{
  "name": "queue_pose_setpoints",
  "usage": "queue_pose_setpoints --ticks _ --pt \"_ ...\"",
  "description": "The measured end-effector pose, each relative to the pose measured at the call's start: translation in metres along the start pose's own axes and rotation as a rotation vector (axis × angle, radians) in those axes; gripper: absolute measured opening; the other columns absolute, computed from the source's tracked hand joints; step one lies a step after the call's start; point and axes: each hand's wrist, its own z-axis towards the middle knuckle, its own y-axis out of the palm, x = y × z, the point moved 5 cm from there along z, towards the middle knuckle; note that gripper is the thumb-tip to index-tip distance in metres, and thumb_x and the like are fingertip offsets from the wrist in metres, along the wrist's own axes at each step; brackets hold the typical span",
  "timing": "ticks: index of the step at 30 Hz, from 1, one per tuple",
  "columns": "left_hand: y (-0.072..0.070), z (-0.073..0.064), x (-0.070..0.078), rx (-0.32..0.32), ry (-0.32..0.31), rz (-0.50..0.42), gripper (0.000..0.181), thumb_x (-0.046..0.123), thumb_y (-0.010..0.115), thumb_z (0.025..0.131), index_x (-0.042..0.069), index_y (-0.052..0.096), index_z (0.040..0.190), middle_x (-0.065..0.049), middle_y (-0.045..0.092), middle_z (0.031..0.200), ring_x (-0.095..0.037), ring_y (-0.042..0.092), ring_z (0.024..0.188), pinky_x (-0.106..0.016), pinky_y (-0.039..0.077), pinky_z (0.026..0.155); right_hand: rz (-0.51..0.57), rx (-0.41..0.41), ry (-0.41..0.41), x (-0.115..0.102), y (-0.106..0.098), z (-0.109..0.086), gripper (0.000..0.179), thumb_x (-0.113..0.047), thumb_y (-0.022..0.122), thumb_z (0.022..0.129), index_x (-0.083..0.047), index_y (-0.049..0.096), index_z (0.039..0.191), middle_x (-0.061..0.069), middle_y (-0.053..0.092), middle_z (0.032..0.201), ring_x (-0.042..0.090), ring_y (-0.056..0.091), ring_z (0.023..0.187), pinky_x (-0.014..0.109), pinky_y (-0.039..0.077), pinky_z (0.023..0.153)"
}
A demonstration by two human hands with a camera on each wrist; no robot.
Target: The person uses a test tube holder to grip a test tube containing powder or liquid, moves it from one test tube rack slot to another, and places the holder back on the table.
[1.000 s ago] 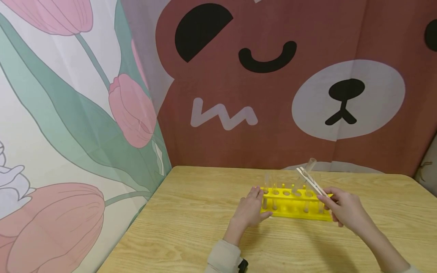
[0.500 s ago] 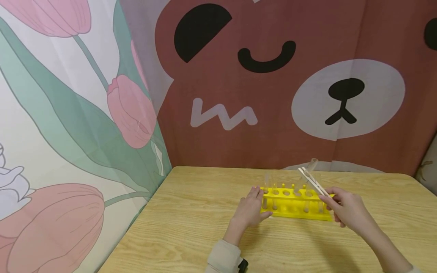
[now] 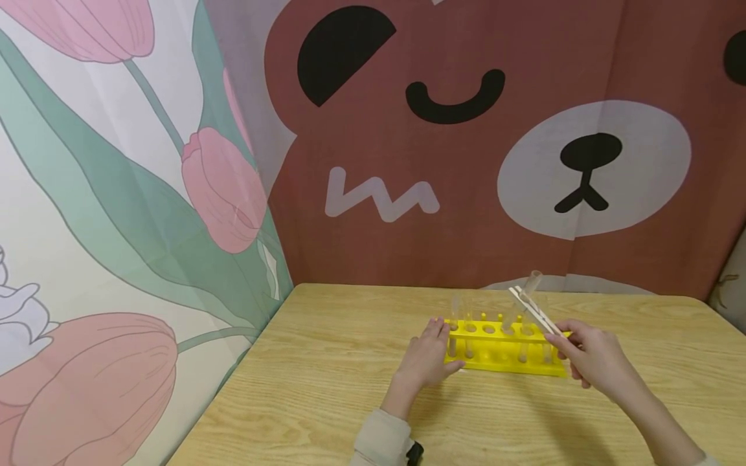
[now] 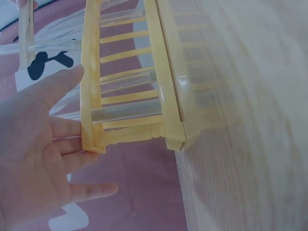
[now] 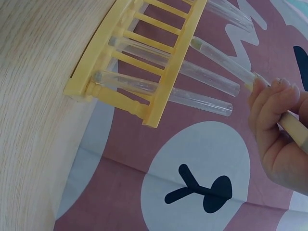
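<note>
A yellow test tube rack stands on the table, with glass tubes in holes near both its ends. My left hand holds the rack's left end; in the left wrist view the thumb lies in front of the top plate and the fingertips pass behind it. With my right hand I pinch a wooden test tube clamp whose jaws are around a tilted test tube. The right wrist view has that tube's rounded bottom at the rack's top plate; whether it enters a hole I cannot tell.
The rack rests on a wood-grain table. Short yellow pegs rise along the rack's back. Behind the table hangs a bear-print cloth, and a tulip-print cloth covers the left side.
Clamp, tube and right hand shifted slightly to the right early on, and have stayed almost still since. My left hand and the rack keep their place.
</note>
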Motion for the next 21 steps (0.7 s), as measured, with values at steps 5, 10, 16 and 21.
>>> queue_pose_setpoints --ticks 5,10,16,21 --pt "0.0003 0.0003 -0.0002 0.0 0.003 0.004 0.073 0.053 0.05 0.084 0.007 0.034 0.138 -0.005 0.029 0.143 -0.016 0.022 0.131 -0.037 0.039 0.092 -0.001 -0.011 0.008 0.0 0.0005 0.0001 0.03 -0.026 0.05 0.092 0.002 0.053 0.099 0.002 0.047 0.058 0.014 0.042 0.035 0.026 0.039 0.033" --pt "-0.0011 -0.0003 0.0 -0.002 0.002 0.0 0.073 0.054 0.05 0.084 0.007 0.033 0.139 -0.005 0.028 0.143 -0.016 0.021 0.131 -0.037 0.038 0.092 0.0 -0.024 0.016 -0.0003 0.001 0.0002 0.032 -0.029 0.049 0.092 0.002 0.053 0.099 0.002 0.047 0.058 0.014 0.041 0.035 0.026 0.039 0.033" --pt "-0.0012 0.0004 0.0004 -0.002 0.008 0.011 0.073 0.053 0.049 0.085 0.007 0.033 0.139 -0.005 0.028 0.143 -0.016 0.022 0.131 -0.037 0.038 0.092 -0.007 -0.029 0.013 -0.0008 0.0009 0.0005 0.031 -0.028 0.049 0.093 0.002 0.053 0.098 0.002 0.047 0.058 0.014 0.041 0.035 0.026 0.038 0.033" --pt "-0.0018 -0.0002 0.0008 -0.007 0.005 0.016 0.073 0.054 0.049 0.084 0.007 0.033 0.139 -0.005 0.028 0.143 -0.016 0.022 0.131 -0.037 0.039 0.092 -0.01 -0.036 0.011 -0.0007 0.0009 0.0007 0.028 -0.024 0.049 0.093 0.003 0.053 0.098 0.002 0.047 0.058 0.014 0.041 0.035 0.026 0.038 0.033"
